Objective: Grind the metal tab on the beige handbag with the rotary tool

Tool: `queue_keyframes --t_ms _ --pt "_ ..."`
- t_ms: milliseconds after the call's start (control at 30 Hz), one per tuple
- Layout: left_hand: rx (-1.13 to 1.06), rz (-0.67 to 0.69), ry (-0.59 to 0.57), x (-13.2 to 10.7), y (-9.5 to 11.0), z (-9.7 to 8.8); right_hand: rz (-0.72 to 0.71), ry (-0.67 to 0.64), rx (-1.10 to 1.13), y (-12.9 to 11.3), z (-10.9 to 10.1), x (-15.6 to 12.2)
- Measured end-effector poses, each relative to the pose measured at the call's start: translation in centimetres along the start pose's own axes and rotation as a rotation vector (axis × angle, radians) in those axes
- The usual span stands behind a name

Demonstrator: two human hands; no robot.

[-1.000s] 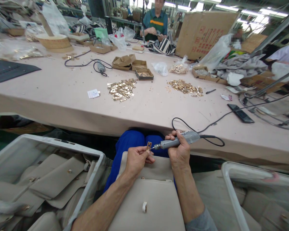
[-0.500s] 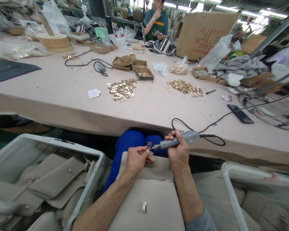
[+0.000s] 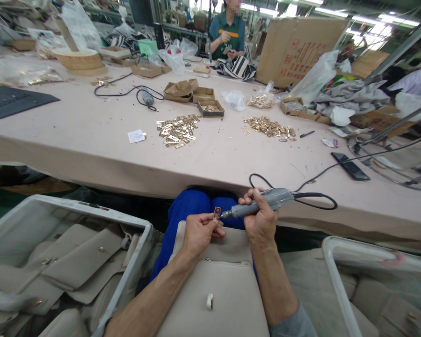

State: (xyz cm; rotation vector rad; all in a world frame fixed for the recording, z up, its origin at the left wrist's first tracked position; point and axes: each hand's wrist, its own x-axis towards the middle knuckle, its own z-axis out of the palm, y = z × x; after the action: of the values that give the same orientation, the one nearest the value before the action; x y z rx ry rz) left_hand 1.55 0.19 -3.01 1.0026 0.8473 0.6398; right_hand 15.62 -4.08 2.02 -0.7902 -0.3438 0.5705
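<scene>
A beige bag (image 3: 224,285) lies across my lap, its flap opened away from me. My left hand (image 3: 200,234) pinches a small gold metal plate (image 3: 216,212) at the flap's far edge. In my right hand (image 3: 261,215) is a grey electric screwdriver (image 3: 279,198), gripped around its body and pointing left. Its bit meets or nearly touches the lower part of the plate; the exact contact is too small to tell. A white-wrapped clasp (image 3: 209,302) sits on the bag's front.
White bins (image 3: 149,229) with beige bags stand at both sides. The table carries gold plates (image 3: 177,131), a pile of gold fittings (image 3: 270,127), small boxes (image 3: 210,108) and a phone (image 3: 351,166). The screwdriver's cable (image 3: 319,174) crosses the right side. A person (image 3: 228,32) is across the table.
The screwdriver's rear end has risen slightly and its cable loop has swung right. My left hand stays in place with the plate. The person opposite has lowered a hand from the face.
</scene>
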Motion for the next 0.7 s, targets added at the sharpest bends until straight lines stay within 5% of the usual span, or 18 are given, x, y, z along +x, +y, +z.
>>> queue_keyframes --t_ms 700 --pt "-0.016 -0.021 -0.003 0.1 0.1 0.2 -0.102 -0.141 -0.096 -0.5 1.5 -1.5"
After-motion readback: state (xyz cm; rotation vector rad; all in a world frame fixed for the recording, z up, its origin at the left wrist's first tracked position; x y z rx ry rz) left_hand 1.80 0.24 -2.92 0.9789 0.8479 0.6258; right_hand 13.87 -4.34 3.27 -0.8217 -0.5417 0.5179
